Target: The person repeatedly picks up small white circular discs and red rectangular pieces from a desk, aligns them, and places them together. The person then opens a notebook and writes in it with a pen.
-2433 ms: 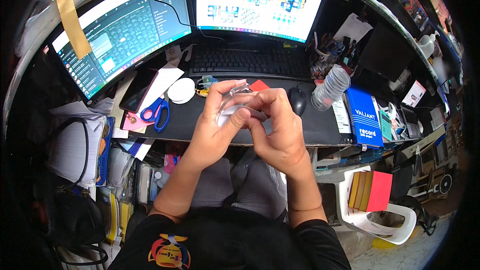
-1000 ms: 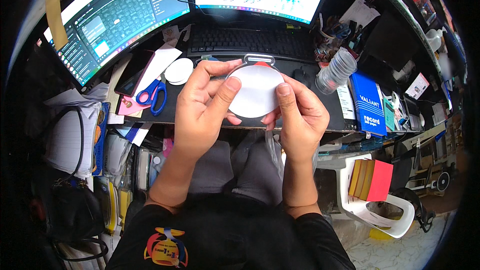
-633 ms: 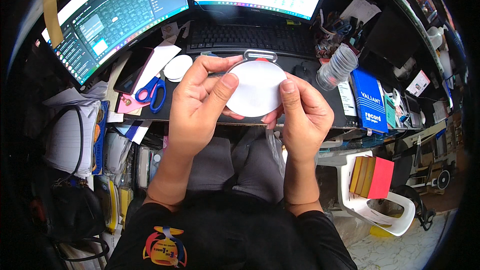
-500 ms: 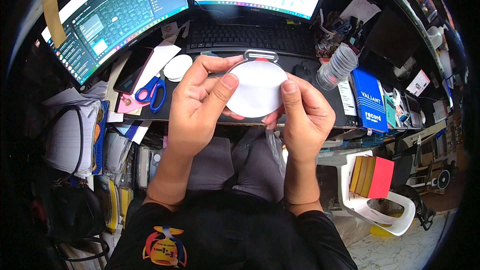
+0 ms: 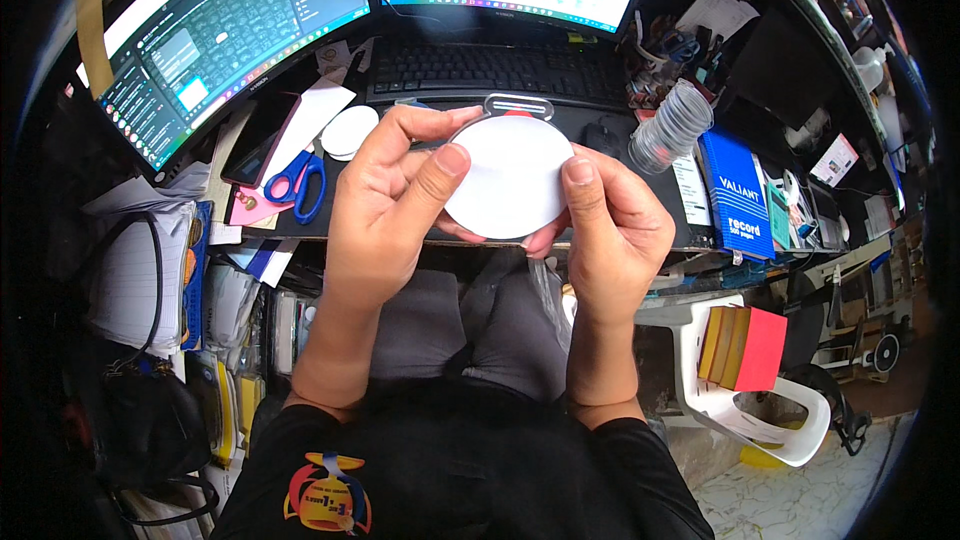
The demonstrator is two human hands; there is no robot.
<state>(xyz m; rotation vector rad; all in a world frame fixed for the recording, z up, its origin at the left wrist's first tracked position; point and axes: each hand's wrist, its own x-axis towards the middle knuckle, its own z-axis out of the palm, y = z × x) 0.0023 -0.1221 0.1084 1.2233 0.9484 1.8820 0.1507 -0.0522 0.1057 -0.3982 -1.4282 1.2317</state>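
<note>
Both my hands hold a white paper disc (image 5: pixel 508 185) against a clear round plastic tag (image 5: pixel 545 106), above the desk's front edge. The tag's slotted tab sticks out past the disc's top, and a bit of red shows just below the slot. My left hand (image 5: pixel 392 190) is closed on the left rim, thumb on the white face and fingers behind. My right hand (image 5: pixel 618 225) pinches the right rim the same way. Most of the tag is hidden behind the paper. More white paper discs (image 5: pixel 350 133) lie on the desk beyond my left hand.
Blue-handled scissors (image 5: pixel 312 190) and a phone (image 5: pixel 262 140) lie at the left. A stack of clear round pieces (image 5: pixel 672 128) leans at the right, beside a blue record book (image 5: pixel 735 195). Behind are a keyboard (image 5: pixel 490 75) and two monitors. Right of my legs, a white chair (image 5: pixel 690 380) holds red-covered books (image 5: pixel 755 350).
The grip stays the same on both sides. The whole view has shifted slightly, and the disc sits a touch further left and looks a little larger.
</note>
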